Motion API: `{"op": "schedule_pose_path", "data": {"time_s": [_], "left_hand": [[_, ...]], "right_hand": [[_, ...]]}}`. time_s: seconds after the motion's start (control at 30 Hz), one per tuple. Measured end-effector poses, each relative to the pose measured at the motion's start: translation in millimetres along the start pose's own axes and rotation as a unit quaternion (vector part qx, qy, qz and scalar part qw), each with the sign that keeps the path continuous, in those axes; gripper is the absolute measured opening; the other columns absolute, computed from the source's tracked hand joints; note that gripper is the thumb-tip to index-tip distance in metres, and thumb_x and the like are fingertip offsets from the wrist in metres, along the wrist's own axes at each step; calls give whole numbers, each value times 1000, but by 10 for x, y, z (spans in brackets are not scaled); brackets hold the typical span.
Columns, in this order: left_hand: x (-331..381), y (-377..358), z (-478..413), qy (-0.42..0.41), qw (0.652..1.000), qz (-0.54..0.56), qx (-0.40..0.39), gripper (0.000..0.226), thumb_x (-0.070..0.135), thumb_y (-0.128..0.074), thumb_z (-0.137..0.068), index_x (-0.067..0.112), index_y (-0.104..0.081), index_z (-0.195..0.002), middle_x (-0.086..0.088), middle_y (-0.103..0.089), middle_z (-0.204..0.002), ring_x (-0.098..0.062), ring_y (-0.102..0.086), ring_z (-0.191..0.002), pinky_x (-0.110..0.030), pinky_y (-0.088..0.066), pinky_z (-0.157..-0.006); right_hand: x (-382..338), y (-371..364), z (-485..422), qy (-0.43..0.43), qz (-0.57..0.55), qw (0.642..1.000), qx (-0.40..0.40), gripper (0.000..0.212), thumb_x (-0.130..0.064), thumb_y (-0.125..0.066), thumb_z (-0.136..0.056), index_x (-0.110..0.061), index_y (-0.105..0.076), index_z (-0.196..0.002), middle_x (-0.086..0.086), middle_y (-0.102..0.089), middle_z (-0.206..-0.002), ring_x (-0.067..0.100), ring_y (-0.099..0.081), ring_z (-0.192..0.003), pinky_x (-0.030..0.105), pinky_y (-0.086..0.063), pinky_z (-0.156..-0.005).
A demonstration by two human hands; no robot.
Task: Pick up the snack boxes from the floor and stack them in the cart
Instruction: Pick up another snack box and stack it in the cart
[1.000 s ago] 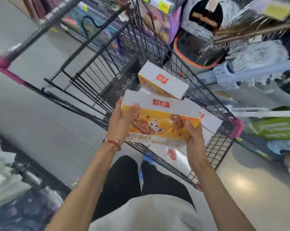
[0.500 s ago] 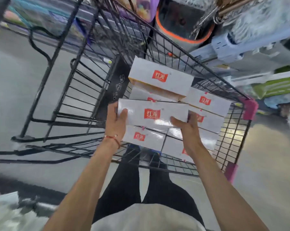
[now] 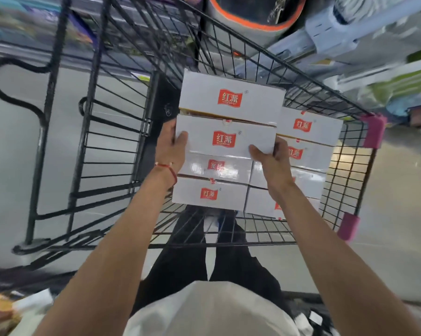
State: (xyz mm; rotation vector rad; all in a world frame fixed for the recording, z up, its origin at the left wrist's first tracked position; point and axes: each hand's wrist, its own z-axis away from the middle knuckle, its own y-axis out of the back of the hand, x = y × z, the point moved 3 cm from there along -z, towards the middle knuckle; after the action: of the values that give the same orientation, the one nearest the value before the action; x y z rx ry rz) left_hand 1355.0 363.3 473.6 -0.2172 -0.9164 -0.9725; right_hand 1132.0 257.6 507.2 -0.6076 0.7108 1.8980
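Person standing over black wire cart. Both hands gripping one white snack box by its ends: left hand curling round left end, right hand curling round right end, thumbs lying on top. Box lying level inside basket, just beside rear box, above lower boxes. Right-hand stack sitting alongside. Pale glossy floor showing through wires, reflecting light. Pink corner guards capping rim. Blurred shelf goods crowding top.
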Motion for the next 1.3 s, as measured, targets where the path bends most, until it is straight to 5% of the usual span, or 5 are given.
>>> {"op": "schedule_pose_path", "data": {"time_s": [0.6,0.73,1.13,1.23,1.3], "left_hand": [[108,-96,432,30,999,14,32,70,18,-63,-86,25,-37,-151,0,-53,-144,-19,-51,-132,-45,-40,-114],[234,-234,890,3,998,35,44,57,7,-60,-95,18,-42,-148,2,-48,-146,-14,-47,-132,-18,-42,-105],[617,-1481,2241,-124,981,-33,-147,29,1,-59,-94,27,-64,-106,3,-70,-110,-20,-64,-109,-39,-47,-99],[544,-1978,2715,-126,970,-32,-206,24,5,-60,-91,25,-64,-103,-2,-70,-108,-26,-63,-109,-30,-48,-89],[435,-2329,3019,-132,962,-50,-235,24,0,-58,-94,19,-65,-108,-2,-71,-107,-23,-65,-103,-25,-49,-83]], "right_hand": [[39,83,435,11,-69,994,89,51,-10,-64,-101,-18,-47,-148,-4,-52,-137,15,-54,-121,11,-42,-84],[126,339,777,27,-98,989,110,36,-5,-63,-100,-13,-60,-135,-3,-61,-124,6,-61,-103,25,-53,-91],[796,1797,1866,91,-259,943,188,16,-7,-64,-100,-13,-72,-112,-25,-71,-110,13,-68,-107,37,-54,-100],[1120,2265,2094,102,-302,923,215,12,-8,-64,-100,-16,-71,-105,-20,-62,-140,14,-65,-122,39,-50,-107],[1346,2592,2251,92,-323,910,243,13,-9,-65,-100,-20,-72,-103,-12,-73,-122,17,-67,-119,46,-50,-109]]}}
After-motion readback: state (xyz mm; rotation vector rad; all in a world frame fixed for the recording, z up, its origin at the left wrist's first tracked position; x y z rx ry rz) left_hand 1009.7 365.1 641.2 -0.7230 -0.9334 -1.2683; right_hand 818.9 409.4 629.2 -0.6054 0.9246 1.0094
